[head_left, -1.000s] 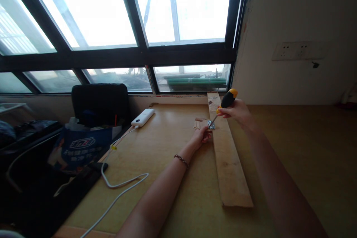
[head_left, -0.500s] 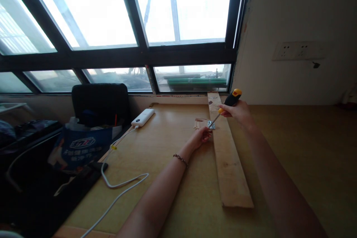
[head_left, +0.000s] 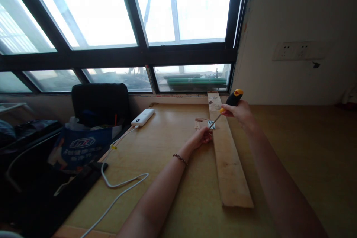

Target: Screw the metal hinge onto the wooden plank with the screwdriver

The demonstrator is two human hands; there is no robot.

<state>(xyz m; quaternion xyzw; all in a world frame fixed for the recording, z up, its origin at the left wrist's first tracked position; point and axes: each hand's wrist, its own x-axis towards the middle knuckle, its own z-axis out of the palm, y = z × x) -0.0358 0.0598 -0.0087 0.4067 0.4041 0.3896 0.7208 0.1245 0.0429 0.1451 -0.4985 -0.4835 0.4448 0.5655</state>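
The single head-worn camera looked forward and slightly down from above the near edge of the wooden table, facing the window and the corner of the white wall. Both forearms ran away from the lens, so the left hand and right hand sat small at mid-frame, far along the plank. The wide lens bent the window frame at the edges.

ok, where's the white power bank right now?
In the head view, the power bank lies on the table left of the wooden plank, near the window, beside the black chair.
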